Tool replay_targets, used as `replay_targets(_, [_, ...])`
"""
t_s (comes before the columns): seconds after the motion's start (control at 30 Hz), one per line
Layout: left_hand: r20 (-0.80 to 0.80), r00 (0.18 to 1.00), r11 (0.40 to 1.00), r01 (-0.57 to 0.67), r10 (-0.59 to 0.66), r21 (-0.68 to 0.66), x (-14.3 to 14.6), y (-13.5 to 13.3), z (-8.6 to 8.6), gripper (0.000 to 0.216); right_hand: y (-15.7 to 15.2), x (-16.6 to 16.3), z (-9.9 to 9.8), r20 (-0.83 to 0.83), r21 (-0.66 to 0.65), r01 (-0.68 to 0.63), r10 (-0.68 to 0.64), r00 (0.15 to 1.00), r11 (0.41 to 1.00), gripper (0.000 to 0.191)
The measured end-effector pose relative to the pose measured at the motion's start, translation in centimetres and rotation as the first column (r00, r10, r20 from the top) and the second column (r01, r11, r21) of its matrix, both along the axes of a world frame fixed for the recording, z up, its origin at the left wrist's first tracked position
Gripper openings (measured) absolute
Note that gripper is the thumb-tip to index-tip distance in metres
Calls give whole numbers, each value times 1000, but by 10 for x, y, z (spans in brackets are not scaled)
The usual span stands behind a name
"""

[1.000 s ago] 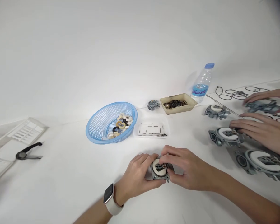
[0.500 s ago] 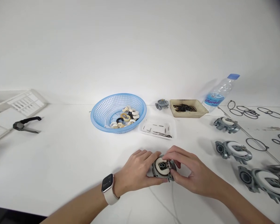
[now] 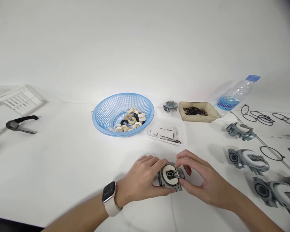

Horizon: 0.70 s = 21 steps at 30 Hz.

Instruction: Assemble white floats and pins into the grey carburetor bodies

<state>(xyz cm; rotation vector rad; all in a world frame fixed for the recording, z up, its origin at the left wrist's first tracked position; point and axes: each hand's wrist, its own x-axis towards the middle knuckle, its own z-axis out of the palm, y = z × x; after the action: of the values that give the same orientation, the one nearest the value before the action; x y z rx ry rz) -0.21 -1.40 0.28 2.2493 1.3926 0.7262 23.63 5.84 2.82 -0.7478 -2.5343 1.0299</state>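
Observation:
A small grey metal carburetor body [image 3: 169,176] with a white ring on its top face rests on the white table [image 3: 70,167] in front of me. My left hand [image 3: 140,180], with a smartwatch on the wrist, wraps around its left side. My right hand [image 3: 200,180] grips its right side, thumb and forefinger pinched at a small metal piece on the top edge.
A blue basket [image 3: 103,112] of white, tan and black rings stands behind, beside a clear tray of pins [image 3: 166,132], a beige tray of black O-rings [image 3: 198,112] and a water bottle [image 3: 236,96]. Several carburetor bodies [image 3: 248,158] and loose O-rings lie right. A black tool [image 3: 19,124] lies left.
The view swung up and left. Another person's hands, seen over the carburetor bodies on the right a second ago, are gone. My hands keep holding the carburetor body, with the fingers shifted slightly.

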Motion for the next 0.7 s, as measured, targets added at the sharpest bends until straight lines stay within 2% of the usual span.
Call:
replay_targets(0.4, [25,1000,1000,8,-7,-4,1,0,1,56,2,-1,-3,-101,-12,-9,8,995,1000,20])
replay_targets(0.7, [53,999,1000,2,-1,-23,1,-1,1,56,3,-2,-7,-142,-94,-29,15,990,995,23])
